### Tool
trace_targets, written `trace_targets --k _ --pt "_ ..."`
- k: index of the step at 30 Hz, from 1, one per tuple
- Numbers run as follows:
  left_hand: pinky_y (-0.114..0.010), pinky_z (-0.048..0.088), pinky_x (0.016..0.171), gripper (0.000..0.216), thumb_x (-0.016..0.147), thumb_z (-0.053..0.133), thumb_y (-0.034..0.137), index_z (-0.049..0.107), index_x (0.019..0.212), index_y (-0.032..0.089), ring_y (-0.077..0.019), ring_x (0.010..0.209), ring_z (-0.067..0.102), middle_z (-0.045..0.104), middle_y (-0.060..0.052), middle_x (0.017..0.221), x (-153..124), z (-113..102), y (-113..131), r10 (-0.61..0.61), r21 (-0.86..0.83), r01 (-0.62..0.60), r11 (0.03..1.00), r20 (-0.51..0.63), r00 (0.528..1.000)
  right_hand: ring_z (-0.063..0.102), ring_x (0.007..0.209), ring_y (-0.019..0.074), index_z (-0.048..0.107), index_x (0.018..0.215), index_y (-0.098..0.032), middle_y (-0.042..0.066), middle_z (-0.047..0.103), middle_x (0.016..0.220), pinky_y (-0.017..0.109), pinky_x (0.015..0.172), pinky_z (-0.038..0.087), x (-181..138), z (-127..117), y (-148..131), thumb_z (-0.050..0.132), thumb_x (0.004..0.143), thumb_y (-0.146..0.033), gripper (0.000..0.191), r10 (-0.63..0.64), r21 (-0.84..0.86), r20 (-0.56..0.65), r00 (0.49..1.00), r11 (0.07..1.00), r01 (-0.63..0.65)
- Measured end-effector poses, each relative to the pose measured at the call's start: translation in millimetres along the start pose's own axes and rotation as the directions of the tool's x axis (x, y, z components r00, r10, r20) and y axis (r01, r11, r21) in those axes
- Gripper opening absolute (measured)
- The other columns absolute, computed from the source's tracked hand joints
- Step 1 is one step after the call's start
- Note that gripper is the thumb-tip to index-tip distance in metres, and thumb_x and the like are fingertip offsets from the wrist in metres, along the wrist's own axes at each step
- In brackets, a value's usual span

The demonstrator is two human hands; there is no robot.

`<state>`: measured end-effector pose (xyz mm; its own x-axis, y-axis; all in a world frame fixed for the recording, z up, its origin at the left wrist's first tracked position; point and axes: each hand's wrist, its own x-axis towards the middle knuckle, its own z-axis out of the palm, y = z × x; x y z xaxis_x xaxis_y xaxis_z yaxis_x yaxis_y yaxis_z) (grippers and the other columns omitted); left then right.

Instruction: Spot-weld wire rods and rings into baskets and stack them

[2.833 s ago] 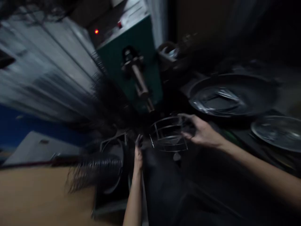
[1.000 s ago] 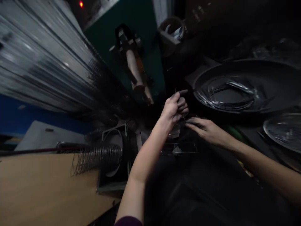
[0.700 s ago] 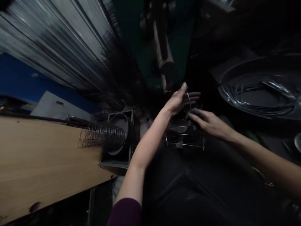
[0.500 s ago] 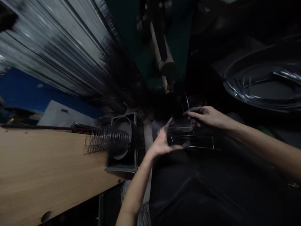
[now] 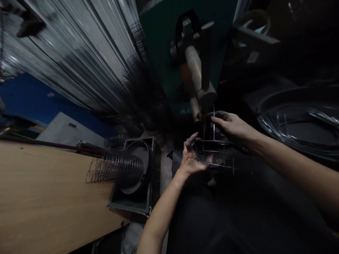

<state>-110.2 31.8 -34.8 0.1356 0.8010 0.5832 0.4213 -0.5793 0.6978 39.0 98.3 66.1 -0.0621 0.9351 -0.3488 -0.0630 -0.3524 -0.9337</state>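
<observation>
A small wire basket frame (image 5: 218,153) stands in front of me in the dim light, under the tip of a green machine's metal arm (image 5: 197,79). My left hand (image 5: 192,158) cups the frame's left side with curled fingers. From the right, my right hand (image 5: 229,125) pinches an upright wire piece (image 5: 213,118) at the frame's top, close to the arm's tip.
A stack of wire rings (image 5: 116,169) lies on a dark square holder (image 5: 134,176) beside a wooden tabletop (image 5: 45,197). Bundles of long metal rods (image 5: 71,56) lean at the left. A wide dark pan holding wire loops (image 5: 299,120) sits at the right.
My left hand has come down from the wire at the top to the frame's left side. My right hand has risen to the upright wire. The view has tilted upward.
</observation>
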Motion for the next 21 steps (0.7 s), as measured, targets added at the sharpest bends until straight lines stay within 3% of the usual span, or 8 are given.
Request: trace_targets --k 4,8,15,21 --pt "-0.046 0.052 0.089 0.092 0.065 0.076 0.03 0.018 0.136 0.023 -0.0238 0.099 0.06 0.054 -0.007 0.105 13.9 -0.8 -11.2 0.003 -0.033 -0.005 0.999 -0.044 0.999 0.037 0.037 0.0051 0.057 0.096 -0.016 -0.005 0.047 0.053 0.014 0.032 0.028 12.4 6.0 -8.5 0.049 0.09 -0.012 0.01 -0.016 -0.004 0.011 1.0 1.0 0.016" --pt "-0.046 0.052 0.09 0.094 0.064 0.077 0.032 0.017 0.135 0.024 -0.0232 0.101 0.059 0.05 -0.009 0.113 24.8 -0.2 -17.4 -0.013 -0.032 0.013 0.999 -0.015 1.0 0.038 0.036 0.0062 0.054 0.091 -0.017 -0.006 0.044 0.049 0.015 0.032 0.03 29.8 1.5 -2.1 0.054 0.088 -0.017 0.003 -0.051 -0.035 0.031 0.998 0.998 0.052" --pt "-0.045 0.051 0.09 0.1 0.063 0.077 0.03 0.009 0.137 0.026 -0.0218 0.099 0.059 0.05 -0.005 0.107 36.8 0.0 -26.9 -0.044 -0.061 0.043 0.997 -0.005 0.999 0.039 0.038 0.0059 0.047 0.077 -0.017 -0.006 0.045 0.048 0.016 0.036 0.032 34.2 11.0 -16.8 0.065 0.082 -0.022 0.019 -0.052 -0.155 -0.029 0.998 0.987 0.047" --pt "-0.044 0.051 0.091 0.101 0.062 0.076 0.026 0.01 0.138 0.023 -0.0227 0.098 0.06 0.052 -0.005 0.105 50.5 -6.1 -31.0 -0.076 -0.076 0.076 0.994 0.006 0.997 0.038 0.041 0.0058 0.045 0.069 -0.017 -0.004 0.045 0.047 0.016 0.038 0.031 42.1 13.4 -23.3 0.061 0.081 -0.017 0.02 -0.12 -0.176 0.012 0.993 0.977 0.12"
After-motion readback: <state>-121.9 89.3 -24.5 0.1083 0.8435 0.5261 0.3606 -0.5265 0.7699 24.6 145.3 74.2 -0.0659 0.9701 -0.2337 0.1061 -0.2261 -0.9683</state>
